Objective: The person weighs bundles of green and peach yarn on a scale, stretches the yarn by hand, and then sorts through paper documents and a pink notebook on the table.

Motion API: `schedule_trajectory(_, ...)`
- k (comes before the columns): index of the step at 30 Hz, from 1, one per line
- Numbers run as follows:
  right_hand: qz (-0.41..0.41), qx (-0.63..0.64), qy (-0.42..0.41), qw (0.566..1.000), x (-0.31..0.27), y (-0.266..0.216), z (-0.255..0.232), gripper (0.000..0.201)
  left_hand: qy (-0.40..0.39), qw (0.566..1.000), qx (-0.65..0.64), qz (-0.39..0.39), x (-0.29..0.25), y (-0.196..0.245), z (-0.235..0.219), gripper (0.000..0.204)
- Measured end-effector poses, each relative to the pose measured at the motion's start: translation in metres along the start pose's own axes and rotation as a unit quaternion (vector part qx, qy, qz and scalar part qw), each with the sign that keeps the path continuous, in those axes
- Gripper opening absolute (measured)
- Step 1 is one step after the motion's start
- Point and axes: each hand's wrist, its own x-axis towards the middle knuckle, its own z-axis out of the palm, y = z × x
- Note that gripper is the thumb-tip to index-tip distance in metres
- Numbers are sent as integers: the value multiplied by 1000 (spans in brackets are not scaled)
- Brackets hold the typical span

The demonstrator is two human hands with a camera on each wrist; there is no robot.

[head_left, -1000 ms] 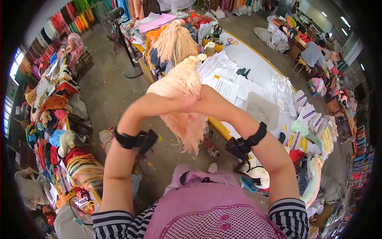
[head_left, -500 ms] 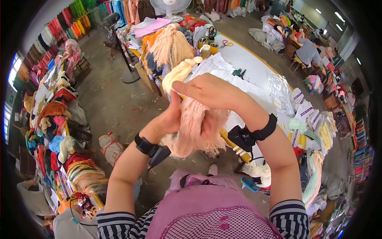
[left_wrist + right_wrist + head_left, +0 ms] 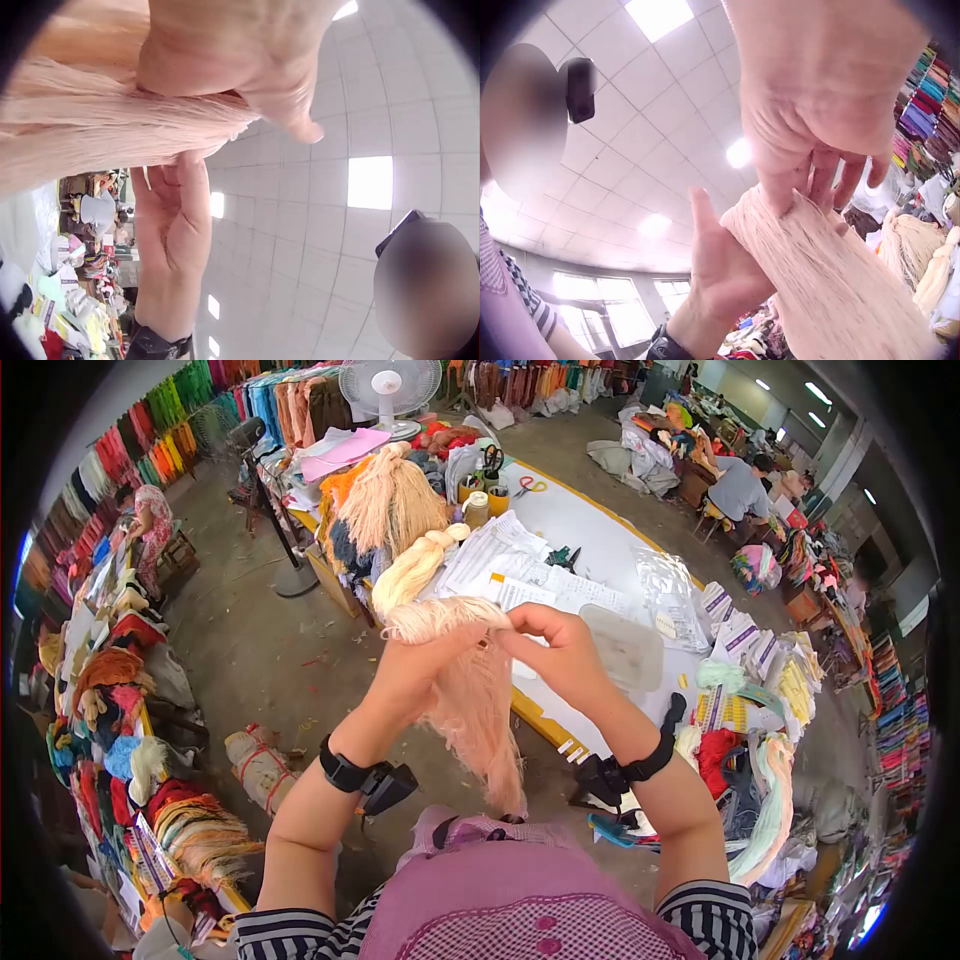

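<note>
A pale pink skein of yarn (image 3: 480, 710) hangs from both hands over the table's near corner, its loose ends trailing down. The left hand (image 3: 425, 670) holds the skein's upper part from the left; in the right wrist view this left hand (image 3: 724, 270) has its palm under the yarn and its thumb raised. With thumb and fingers the right hand (image 3: 560, 650) pinches the skein's top edge; the right wrist view shows this right hand's fingers (image 3: 810, 176) in the strands. In the left wrist view the yarn (image 3: 97, 127) stretches leftward from the hands.
On the white table (image 3: 560, 510) lie papers (image 3: 520, 575), a cream twisted skein (image 3: 415, 570), a peach yarn pile (image 3: 390, 500), scissors (image 3: 530, 486) and a clear plastic tray (image 3: 622, 650). A fan (image 3: 388, 385) stands behind; a tied bundle (image 3: 262, 765) lies on the floor.
The hands have moved from crossed, through turned around the skein, to side by side at its top edge. The yarn now hangs longer below them. The head view has shifted slightly.
</note>
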Motion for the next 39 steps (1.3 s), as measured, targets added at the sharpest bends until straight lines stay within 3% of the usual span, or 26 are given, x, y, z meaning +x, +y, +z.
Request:
schedule_trajectory(1,1,-2,0,1000,-1,1,-2,18,0,1000,-2,0,1,0,-3,33)
schedule_trajectory(3,54,167,-5,984,-1,1,-5,15,8,1000,-22,-12,3,2,-7,27)
schedule_trajectory(7,100,206,-27,973,0,2,-5,16,32,998,-49,-40,3,3,-3,27)
schedule_trajectory(9,132,104,-47,985,3,-1,2,17,51,999,-6,-18,3,-2,-2,27)
schedule_trajectory(13,95,181,-22,979,13,7,7,18,52,998,27,17,4,-3,-10,25)
schedule_trajectory(15,89,407,-54,907,17,20,-7,18,-12,990,-129,-48,6,1,-33,24)
schedule_trajectory(16,104,452,21,886,17,19,-10,15,43,978,-195,-58,-1,13,-32,23)
schedule_trajectory(17,115,505,-24,855,17,27,-30,13,50,980,-188,-49,-1,7,-49,23)
schedule_trajectory(18,124,557,-83,817,22,37,-53,12,8,964,-266,-14,1,-4,-81,23)
schedule_trajectory(19,157,451,-32,878,18,26,-68,10,-33,941,-336,28,-4,-4,-111,25)
schedule_trajectory(20,188,346,-5,919,15,21,-87,10,42,944,-327,21,-12,3,-123,29)
schedule_trajectory(21,210,303,37,929,14,24,-107,8,52,941,-334,30,-16,-1,-152,30)
schedule_trajectory(25,222,276,170,920,10,38,-212,5,160,924,-339,72,-40,-10,-236,31)
schedule_trajectory(27,214,272,233,909,4,48,-264,10,190,914,-349,81,-52,-10,-254,31)
schedule_trajectory(29,181,214,288,916,-2,60,-318,14,298,887,-344,72,-61,-7,-264,31)
schedule_trajectory(31,117,158,305,932,-13,64,-359,14,301,888,-340,69,-71,-12,-293,31)
schedule_trajectory(33,82,74,394,912,-24,62,-395,12,304,889,-336,68,-69,-28,-326,30)
schedule_trajectory(34,117,39,412,903,-31,46,-413,12,365,873,-311,88,-72,-31,-346,30)
schedule_trajectory(35,153,2,426,892,-34,38,-438,13,427,852,-285,107,-83,-31,-361,30)
schedule_trajectory(36,74,46,386,918,-31,43,-461,13,468,840,-245,125,-95,-29,-367,29)
schedule_trajectory(37,64,-197,307,929,-39,35,-469,13,500,830,-206,135,-101,-32,-371,28)
schedule_trajectory(38,53,-552,246,795,-47,27,-476,20,519,833,-145,125,-105,-31,-367,25)
schedule_trajectory(39,-5,-742,232,629,-52,18,-482,29,527,840,-84,104,-107,-31,-361,23)
